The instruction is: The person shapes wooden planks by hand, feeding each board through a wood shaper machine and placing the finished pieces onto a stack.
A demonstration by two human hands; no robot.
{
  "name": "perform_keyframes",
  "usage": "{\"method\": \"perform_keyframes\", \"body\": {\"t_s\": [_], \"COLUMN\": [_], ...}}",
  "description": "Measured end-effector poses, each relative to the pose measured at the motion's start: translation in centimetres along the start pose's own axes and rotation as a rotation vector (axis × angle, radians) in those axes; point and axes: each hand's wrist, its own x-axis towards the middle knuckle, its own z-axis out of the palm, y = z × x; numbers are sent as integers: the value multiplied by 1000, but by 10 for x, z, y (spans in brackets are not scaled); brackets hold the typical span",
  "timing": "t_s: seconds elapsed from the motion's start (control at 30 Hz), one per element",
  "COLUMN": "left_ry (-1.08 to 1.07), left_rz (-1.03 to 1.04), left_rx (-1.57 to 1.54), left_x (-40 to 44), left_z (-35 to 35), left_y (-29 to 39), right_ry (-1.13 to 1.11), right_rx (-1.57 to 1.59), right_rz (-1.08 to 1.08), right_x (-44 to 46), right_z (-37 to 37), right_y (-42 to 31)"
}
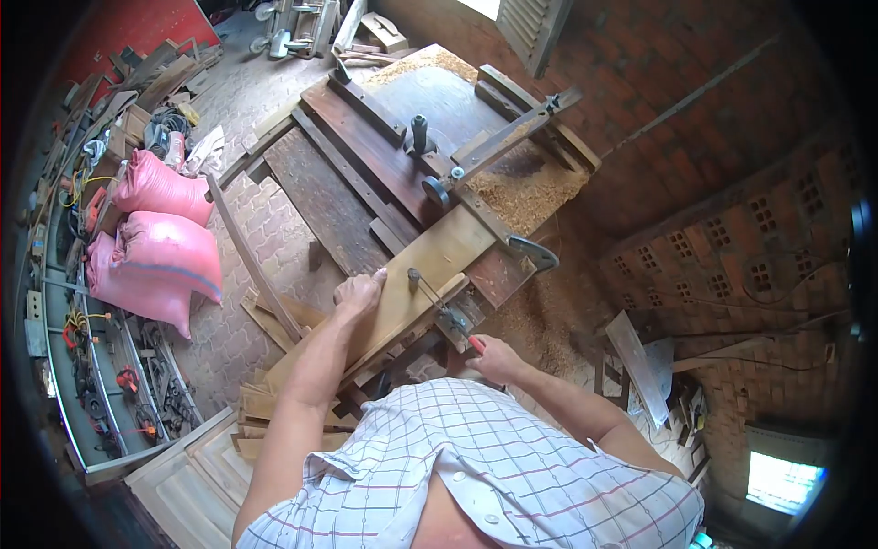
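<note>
A long wooden board (pixel 443 252) lies at twelve o'clock from the person's chest, running up towards one o'clock across the near end of a dark wooden worktop (pixel 320 194). The left hand (pixel 359 291) is curled at the board's left edge with the thumb by its face; whether that grip pinches the wood or only braces it, I cannot tell. The right hand (pixel 497 360), low at four o'clock from the left, is closed around the red handle of what looks like a bar clamp (pixel 451 320), whose rods slant off towards half past ten, ending in a dark round head (pixel 414 274) over the board. Wood shavings (pixel 526 197) lie heaped at two o'clock from the board; two pink sacks (pixel 169 261) sit well apart at nine o'clock. The step in hand appears to be setting or adjusting the clamp while the board is steadied. The next move seems to call for an even turn or pull of the handle, with the left hand bracing the board against twisting and its fingers clear of the head.
</note>
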Motion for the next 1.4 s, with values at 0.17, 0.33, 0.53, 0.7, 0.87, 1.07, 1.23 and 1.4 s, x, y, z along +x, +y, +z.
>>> {"method": "perform_keyframes", "body": {"t_s": [0.17,0.33,0.53,0.7,0.87,1.07,1.23,1.4], "left_ry": [-49,239,137,248,266,269,257,238], "left_rz": [-73,177,242,314,352,330,305,293], "left_rx": [-16,51,188,104,83,135,114,112], "left_x": [0,-32,-81,-43,-2,70,98,110], "left_z": [-1,16,41,31,-4,-61,-86,-99], "left_y": [-1,11,13,-2,-24,-59,-74,-81], "right_ry": [82,87,649,545,379,558,519,522], "right_rx": [-121,178,-301,-383,-168,-167,-249,-249], "right_rz": [104,-222,-769,-896,-723,-915,-851,-892], "right_x": [5,20,158,223,273,362,390,402], "right_z": [13,-38,-84,-77,-77,-82,-93,-98], "right_y": [2,-6,-54,-66,-104,-157,-192,-202]}}
